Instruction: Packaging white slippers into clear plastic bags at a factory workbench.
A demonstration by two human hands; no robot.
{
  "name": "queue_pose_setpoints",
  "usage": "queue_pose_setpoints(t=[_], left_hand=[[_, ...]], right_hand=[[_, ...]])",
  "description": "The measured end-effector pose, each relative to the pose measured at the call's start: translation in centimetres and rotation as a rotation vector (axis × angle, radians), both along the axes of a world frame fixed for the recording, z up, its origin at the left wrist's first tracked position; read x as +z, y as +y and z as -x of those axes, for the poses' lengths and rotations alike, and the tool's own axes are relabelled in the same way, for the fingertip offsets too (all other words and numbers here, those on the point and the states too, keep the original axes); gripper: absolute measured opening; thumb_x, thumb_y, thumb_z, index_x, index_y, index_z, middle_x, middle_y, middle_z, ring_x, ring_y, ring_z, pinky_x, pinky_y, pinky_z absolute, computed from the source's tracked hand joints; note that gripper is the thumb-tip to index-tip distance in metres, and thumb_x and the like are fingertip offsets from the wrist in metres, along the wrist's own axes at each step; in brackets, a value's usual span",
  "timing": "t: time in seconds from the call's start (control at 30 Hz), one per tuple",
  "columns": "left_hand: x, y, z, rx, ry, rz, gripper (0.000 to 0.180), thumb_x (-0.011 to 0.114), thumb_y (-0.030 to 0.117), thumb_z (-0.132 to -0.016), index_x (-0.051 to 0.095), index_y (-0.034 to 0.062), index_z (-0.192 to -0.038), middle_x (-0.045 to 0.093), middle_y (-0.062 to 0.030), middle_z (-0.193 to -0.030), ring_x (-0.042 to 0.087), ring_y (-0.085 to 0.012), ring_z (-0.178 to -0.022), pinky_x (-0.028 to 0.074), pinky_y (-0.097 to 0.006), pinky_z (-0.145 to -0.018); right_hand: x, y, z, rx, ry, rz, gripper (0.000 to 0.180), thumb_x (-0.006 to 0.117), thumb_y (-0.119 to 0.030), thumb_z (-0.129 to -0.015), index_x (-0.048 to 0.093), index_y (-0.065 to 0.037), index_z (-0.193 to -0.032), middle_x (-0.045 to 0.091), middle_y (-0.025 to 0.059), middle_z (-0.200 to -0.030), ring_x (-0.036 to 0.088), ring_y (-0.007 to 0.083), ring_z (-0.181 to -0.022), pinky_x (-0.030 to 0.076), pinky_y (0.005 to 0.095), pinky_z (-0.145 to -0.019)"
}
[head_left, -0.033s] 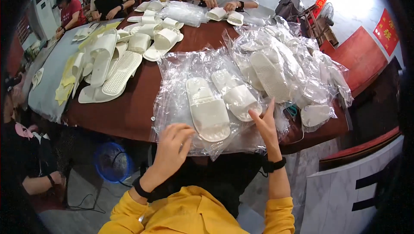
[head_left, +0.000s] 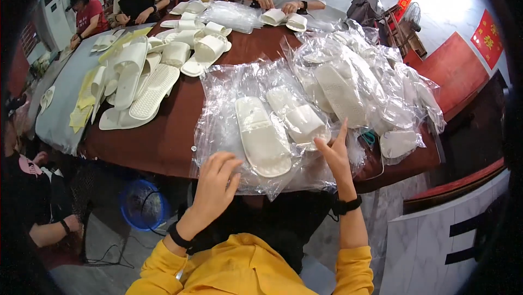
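Observation:
Two cream slippers lie side by side in front of me on a stack of clear plastic bags [head_left: 215, 123], and film appears to cover them. The left slipper [head_left: 264, 145] is nearer to me, while the right slipper [head_left: 305, 123] sits a little farther back. My left hand [head_left: 217, 186] is over the bags' near edge beside the left slipper, fingers loosely apart and holding nothing. At the near end of the right slipper is my right hand [head_left: 336, 160], its thumb against the film there and its forefinger stretched out. Whether its other fingers touch the bag, I cannot tell.
A heap of bagged slippers [head_left: 359, 83] rises at the right, with teal-handled scissors [head_left: 369, 139] partly under it. Loose slippers [head_left: 155, 91] are piled at the left on the brown table [head_left: 163, 151]. A co-worker's hands [head_left: 279, 5] handle slippers across the table. A blue bin [head_left: 143, 205] stands below.
My left hand has shifted very slightly up and to the left. My right hand and the slippers look almost unchanged.

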State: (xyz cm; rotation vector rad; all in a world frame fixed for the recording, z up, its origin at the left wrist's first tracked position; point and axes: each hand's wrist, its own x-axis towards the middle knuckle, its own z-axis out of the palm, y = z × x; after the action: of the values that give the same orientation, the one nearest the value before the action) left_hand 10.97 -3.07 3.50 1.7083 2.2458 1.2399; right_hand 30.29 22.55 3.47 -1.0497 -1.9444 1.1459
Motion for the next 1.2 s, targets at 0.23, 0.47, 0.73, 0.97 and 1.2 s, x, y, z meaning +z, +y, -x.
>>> queue_pose_setpoints(t=[0.23, 0.47, 0.73, 0.97, 1.2], left_hand=[[-3.7, -0.1, 1.7, 0.002, 0.178, 0.068, 0.043, 0.064, 0.015, -0.085, 0.052, 0.0052, -0.125, 0.045, -0.0173, -0.135, 0.036, -0.0361, -0.133, 0.022, -0.049, -0.114], [-3.7, -0.3, 2.6, -0.031, 0.229, 0.041, 0.043, 0.066, 0.019, -0.084, 0.054, 0.0027, -0.122, 0.050, -0.0167, -0.129, 0.040, -0.0350, -0.130, 0.027, -0.047, -0.111], [-3.9, -0.3, 3.9, 0.043, -0.115, -0.067, 0.041, 0.059, 0.000, -0.085, 0.044, -0.0012, -0.123, 0.051, -0.0198, -0.125, 0.052, -0.0349, -0.118, 0.042, -0.042, -0.100], [-1.9, 0.7, 6.4, 0.117, -0.602, -0.283, 0.083, 0.048, -0.011, -0.085, 0.006, 0.0137, -0.153, 0.022, -0.0223, -0.148, 0.053, -0.0339, -0.119, 0.057, -0.034, -0.083], [-0.9, 0.9, 7.2, -0.035, -0.212, -0.238, 0.089, 0.048, -0.016, -0.077, 0.016, 0.0167, -0.153, 0.007, -0.0116, -0.158, 0.050, -0.0307, -0.119, 0.056, -0.031, -0.081]], right_hand=[[0.0, 3.1, 1.3, 0.388, -0.076, 0.078, 0.077, 0.057, 0.000, -0.080, 0.027, -0.007, -0.151, 0.051, 0.0171, -0.136, 0.062, 0.0191, -0.091, 0.053, 0.0306, -0.075], [3.7, 8.7, 3.0, 0.128, -0.218, -0.225, 0.057, 0.058, 0.001, -0.081, 0.049, -0.005, -0.137, 0.054, 0.0191, -0.131, 0.060, 0.0254, -0.106, 0.053, 0.0323, -0.081], [0.8, 1.4, 3.6, 0.230, -0.265, -0.663, 0.049, 0.062, -0.018, -0.090, 0.049, -0.011, -0.137, 0.040, 0.0220, -0.144, 0.038, 0.0394, -0.133, 0.035, 0.0443, -0.108], [-2.6, 3.2, 0.1, 0.376, -0.449, -0.395, 0.057, 0.041, -0.048, -0.098, 0.035, -0.023, -0.148, 0.024, 0.0142, -0.157, 0.017, 0.0372, -0.145, 0.014, 0.0466, -0.117], [-0.4, 3.3, -0.1, 0.468, -0.434, -0.352, 0.054, 0.050, -0.043, -0.096, 0.044, -0.018, -0.144, 0.029, 0.0151, -0.154, 0.022, 0.0366, -0.143, 0.020, 0.0468, -0.116]])
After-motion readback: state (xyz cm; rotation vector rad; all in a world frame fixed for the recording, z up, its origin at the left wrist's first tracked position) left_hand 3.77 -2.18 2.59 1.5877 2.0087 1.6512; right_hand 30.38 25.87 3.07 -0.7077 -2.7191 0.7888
